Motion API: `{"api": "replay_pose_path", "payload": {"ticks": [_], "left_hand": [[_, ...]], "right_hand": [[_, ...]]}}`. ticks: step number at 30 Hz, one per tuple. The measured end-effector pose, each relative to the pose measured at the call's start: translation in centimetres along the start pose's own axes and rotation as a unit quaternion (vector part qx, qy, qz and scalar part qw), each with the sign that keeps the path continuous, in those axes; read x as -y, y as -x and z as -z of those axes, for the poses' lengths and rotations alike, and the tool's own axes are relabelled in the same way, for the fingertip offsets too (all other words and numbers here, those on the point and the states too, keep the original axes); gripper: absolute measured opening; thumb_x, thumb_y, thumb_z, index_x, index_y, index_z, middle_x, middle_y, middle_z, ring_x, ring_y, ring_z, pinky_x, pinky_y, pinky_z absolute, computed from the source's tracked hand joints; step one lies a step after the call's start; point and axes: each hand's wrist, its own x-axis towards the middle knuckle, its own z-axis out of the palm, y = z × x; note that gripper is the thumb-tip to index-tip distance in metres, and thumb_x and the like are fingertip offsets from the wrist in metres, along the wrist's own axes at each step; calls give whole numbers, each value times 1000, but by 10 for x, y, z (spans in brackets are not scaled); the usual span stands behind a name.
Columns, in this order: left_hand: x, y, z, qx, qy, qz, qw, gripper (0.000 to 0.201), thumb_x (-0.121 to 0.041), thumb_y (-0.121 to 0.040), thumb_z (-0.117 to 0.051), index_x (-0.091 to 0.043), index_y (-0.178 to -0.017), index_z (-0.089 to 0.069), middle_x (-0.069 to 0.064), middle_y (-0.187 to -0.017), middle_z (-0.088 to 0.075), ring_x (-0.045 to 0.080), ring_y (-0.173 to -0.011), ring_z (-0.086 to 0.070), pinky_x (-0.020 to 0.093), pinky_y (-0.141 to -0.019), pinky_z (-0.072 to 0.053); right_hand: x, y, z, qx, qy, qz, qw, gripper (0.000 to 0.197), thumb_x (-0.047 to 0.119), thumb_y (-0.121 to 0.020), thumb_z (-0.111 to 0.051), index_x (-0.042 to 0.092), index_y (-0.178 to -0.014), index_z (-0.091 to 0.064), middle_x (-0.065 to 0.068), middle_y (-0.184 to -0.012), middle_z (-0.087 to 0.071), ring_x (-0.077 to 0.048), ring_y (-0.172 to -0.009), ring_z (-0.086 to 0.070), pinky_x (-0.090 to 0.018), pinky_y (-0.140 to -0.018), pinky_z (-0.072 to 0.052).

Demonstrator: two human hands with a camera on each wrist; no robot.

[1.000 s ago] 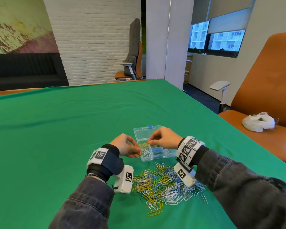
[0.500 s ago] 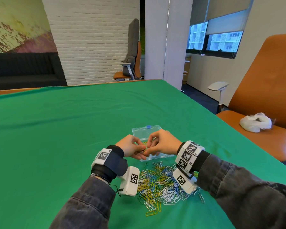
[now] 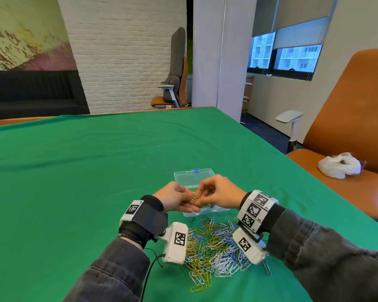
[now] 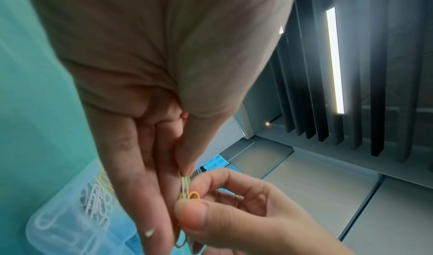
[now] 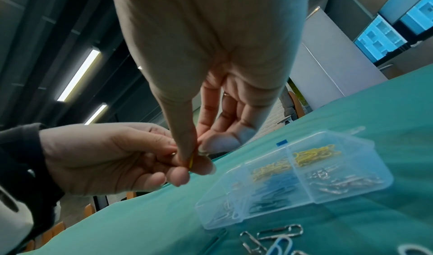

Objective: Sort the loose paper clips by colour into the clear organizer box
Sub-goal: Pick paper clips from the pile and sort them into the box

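Left hand (image 3: 175, 198) and right hand (image 3: 216, 194) both pinching tangled yellow wire paper clips (image 3: 194, 199) above the clear plastic organizer box (image 3: 205, 212), hands hiding most compartments, mixed heap of loose paper clips (image 3: 214, 245) on green tablecloth (image 3: 74, 182), white crumpled bag (image 3: 339, 165) on orange chair (image 3: 347, 118).

Surface (image 3: 96, 182): matt green cloth, faintly creased. Organizer box (image 5: 328, 166): clear glossy plastic, smooth walls, small blue plastic latch (image 3: 196, 170). Paper clips in pile (image 3: 212, 243): thin wire, smooth coated finish in yellow, blue, white; some bare silvery metal (image 5: 279, 234). Wrist units (image 3: 176, 245): matt white plastic. Sleeves (image 3: 336, 258): dark washed denim. Chair (image 3: 347, 127): matt orange upholstery. Bag (image 3: 338, 164): crinkled white plastic.
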Motion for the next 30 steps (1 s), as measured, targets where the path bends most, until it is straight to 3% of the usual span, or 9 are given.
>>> {"api": "replay_pose_path", "payload": {"ticks": [4,9,17,21,24,27,30], "left_hand": [[1,1,-3,1,-4,-1,1000,17,-4,-99,-48,2,-86,-57,12,-72,-71,14,-63,-71,18,-60,-57],[5,-4,-7,-18,0,-2,1000,12,-2,-99,-47,-4,-88,-43,10,-68,-71,17,-61,-71,23,-60,-59],[2,-2,-8,8,-73,-19,997,13,-6,-101,-46,-11,-91,-39,11,-89,-68,12,-66,-71,23,-63,-56],[1,-1,-6,-3,-80,-27,996,13,-7,-101,-44,-10,-91,-37,7,-88,-71,15,-67,-71,24,-60,-55],[0,0,1,-34,-73,-36,996,16,-9,-103,-41,-11,-88,-36,7,-88,-73,17,-65,-71,23,-57,-54],[-1,1,9,-66,-57,-48,995,16,-10,-103,-41,-10,-87,-36,3,-76,-74,14,-59,-71,22,-52,-53],[-1,3,12,-76,-39,-57,995,17,-8,-101,-46,-9,-86,-38,4,-70,-73,14,-56,-70,20,-48,-52]], "right_hand": [[-6,-1,-1,22,-13,-10,1000,13,4,-78,-76,11,-82,-65,0,-65,-64,-4,-57,-59,-19,-52,-50],[-10,-2,-3,10,-20,-12,1000,13,3,-81,-73,10,-85,-63,-1,-66,-59,-6,-56,-55,-18,-50,-49],[-14,-3,0,36,-38,9,999,13,7,-86,-69,15,-82,-60,-4,-67,-58,-13,-65,-60,-21,-53,-50],[-15,-8,10,28,-37,2,999,12,6,-87,-67,13,-80,-60,-1,-67,-59,-10,-60,-58,-20,-55,-49],[-21,-21,27,-24,9,-12,1000,13,7,-88,-66,13,-79,-59,0,-68,-60,-10,-60,-57,-21,-58,-50],[-31,-36,47,-65,125,-24,990,10,11,-88,-67,14,-81,-61,0,-72,-62,-10,-61,-58,-24,-64,-53],[-32,-44,57,-51,219,-14,974,8,12,-87,-68,13,-81,-62,3,-70,-60,-7,-60,-54,-19,-62,-47]]}}
